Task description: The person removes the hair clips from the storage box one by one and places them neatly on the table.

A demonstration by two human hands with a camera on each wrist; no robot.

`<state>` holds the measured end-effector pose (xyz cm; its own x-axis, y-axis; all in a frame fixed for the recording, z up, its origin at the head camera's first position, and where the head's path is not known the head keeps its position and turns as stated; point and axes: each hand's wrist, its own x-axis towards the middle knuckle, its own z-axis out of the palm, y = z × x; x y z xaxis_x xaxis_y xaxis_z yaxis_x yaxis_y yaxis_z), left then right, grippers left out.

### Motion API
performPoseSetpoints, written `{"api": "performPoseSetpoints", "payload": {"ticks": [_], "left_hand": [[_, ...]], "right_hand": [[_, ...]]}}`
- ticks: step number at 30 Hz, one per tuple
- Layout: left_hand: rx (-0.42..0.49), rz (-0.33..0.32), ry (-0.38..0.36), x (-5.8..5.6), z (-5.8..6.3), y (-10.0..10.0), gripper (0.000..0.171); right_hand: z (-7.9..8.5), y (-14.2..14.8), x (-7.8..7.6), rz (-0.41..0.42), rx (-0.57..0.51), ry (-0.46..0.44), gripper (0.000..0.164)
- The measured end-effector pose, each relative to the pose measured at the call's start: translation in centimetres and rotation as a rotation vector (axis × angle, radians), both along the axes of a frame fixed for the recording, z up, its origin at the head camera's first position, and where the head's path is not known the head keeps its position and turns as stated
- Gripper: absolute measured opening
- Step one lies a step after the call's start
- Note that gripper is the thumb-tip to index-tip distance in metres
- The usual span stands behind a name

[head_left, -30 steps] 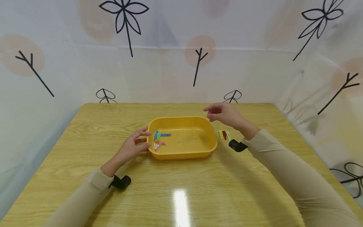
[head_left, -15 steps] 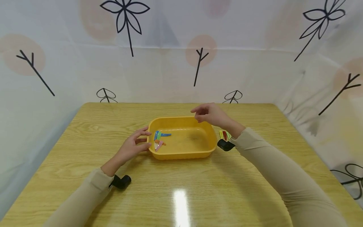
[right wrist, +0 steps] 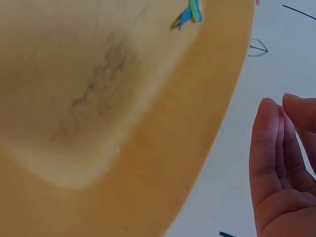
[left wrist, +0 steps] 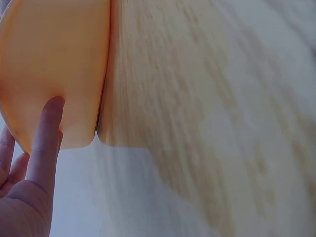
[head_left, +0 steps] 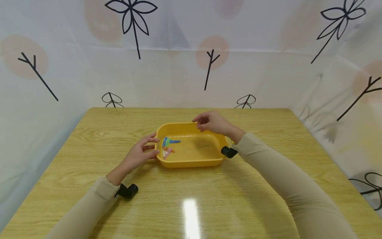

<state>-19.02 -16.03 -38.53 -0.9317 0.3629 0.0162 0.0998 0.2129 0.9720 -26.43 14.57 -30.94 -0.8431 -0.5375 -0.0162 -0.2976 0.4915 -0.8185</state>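
Note:
My left hand rests against the left end of a yellow plastic basin, its fingers spread at the rim. In the left wrist view one fairly straight finger touches the basin's outer wall. Hair clips in blue, green, orange, white and pink lie inside at the left. My right hand hovers above the basin's back rim, right of its middle, fingers loosely bent. Nothing shows between thumb and fingers in the right wrist view, where blue and green clips appear beyond.
The basin stands on a wood-grain table. A sliver of a yellow clip shows beside the basin's right end; the right forearm covers that area. A patterned white cloth hangs behind and at both sides.
My right hand has moved left from the basin's right back corner to over its back rim. Its forearm now covers most of the clips on the table. The left hand has stayed put.

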Motion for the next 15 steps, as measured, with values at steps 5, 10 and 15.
{"api": "performPoseSetpoints", "payload": {"ticks": [5,10,15], "left_hand": [[-0.001,0.004,0.002,-0.1,0.0,0.1,0.045],[0.0,0.002,0.006,-0.2,-0.1,0.1,0.045],[-0.004,0.001,0.008,-0.1,0.0,0.0,0.045]], "right_hand": [[-0.6,-0.7,-0.3,0.042,0.024,0.006,0.029],[-1.5,-1.3,-0.8,0.098,0.052,0.045,0.028],[-1.8,-2.1,-1.1,0.146,0.075,0.051,0.028]]}}
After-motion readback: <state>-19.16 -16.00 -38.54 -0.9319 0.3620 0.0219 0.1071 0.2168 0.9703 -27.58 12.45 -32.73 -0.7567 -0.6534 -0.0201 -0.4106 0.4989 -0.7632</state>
